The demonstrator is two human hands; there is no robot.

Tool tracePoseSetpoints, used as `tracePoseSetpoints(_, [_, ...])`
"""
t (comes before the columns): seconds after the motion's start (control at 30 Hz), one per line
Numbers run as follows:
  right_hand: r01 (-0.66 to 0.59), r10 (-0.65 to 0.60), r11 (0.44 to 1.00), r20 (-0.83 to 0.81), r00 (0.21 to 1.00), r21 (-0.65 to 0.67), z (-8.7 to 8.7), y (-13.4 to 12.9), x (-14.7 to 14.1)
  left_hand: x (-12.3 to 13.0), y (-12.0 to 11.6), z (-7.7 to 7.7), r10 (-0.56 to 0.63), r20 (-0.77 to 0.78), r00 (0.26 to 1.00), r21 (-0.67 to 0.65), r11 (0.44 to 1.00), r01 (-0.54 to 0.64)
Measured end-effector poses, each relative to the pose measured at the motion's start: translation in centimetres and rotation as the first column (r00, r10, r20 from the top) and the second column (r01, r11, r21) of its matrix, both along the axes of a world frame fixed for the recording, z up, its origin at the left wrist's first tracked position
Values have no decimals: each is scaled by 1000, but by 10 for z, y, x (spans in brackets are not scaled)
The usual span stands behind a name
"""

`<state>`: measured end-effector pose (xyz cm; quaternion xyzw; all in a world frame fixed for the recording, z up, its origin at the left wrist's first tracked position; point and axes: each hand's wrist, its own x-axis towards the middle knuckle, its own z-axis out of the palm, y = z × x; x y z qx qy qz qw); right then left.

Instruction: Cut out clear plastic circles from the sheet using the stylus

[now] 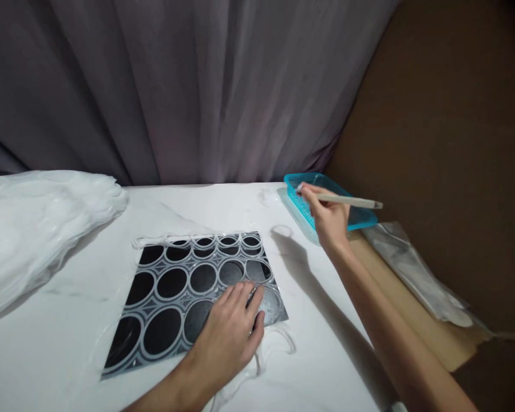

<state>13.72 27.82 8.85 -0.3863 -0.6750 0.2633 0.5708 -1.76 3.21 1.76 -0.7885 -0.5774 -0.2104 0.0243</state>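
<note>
My left hand (229,335) lay flat on the near right corner of the black sheet (171,297), its fingers (244,297) spread open and pressing down rather than gripping, which I judged kept the sheet and the clear film over its rings from sliding on the white counter (326,320). The sheet sat in the middle of the counter, right in front of me, patterned in rows of dark circles. My right hand (328,220) was stretched out to the far right, its fingers closed around a pale slender stick (347,200) held almost level, the tip at the rim of the blue basket (356,217) that stood at the counter's far right edge. Whether that stick was a brush or a plain tool I could not tell, since my fingers covered its working end. What lay inside the basket was hidden by its wall. A heap of white plastic (38,223) sat at the left, cut off by the frame, and a shiny wrapper (412,269) lay on the brown board (412,326) beside the counter.
</note>
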Motion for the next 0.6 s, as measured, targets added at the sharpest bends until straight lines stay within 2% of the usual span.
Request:
tracePoseSetpoints(0.07, [-111, 125, 985, 99, 987, -135, -13, -28, 2, 2, -3, 3, 9, -12, 1000, -5, 1000, -9])
tracePoseSetpoints(0.13, [-203, 248, 946, 162, 955, -253, -30, -57, -1, 1, -7, 8, 40, -13, 999, -25, 999, -40])
tracePoseSetpoints(0.27, [-350, 411, 875, 131, 902, -336, -54, -98, -15, -17, -20, 13, 123, -8, 992, -41, 992, -123])
tracePoseSetpoints(0.47, [-544, 629, 703, 43, 776, -458, -56, -121, -26, -42, -42, -2, 130, -6, 992, -30, 991, -130])
tracePoseSetpoints(0.53, [-568, 661, 669, 34, 750, -479, -58, -122, -28, -42, -44, -8, 140, 10, 990, -26, 990, -139])
tracePoseSetpoints(0.6, [-574, 673, 659, 40, 739, -487, -63, -122, -30, -41, -44, -13, 153, 35, 988, -16, 988, -153])
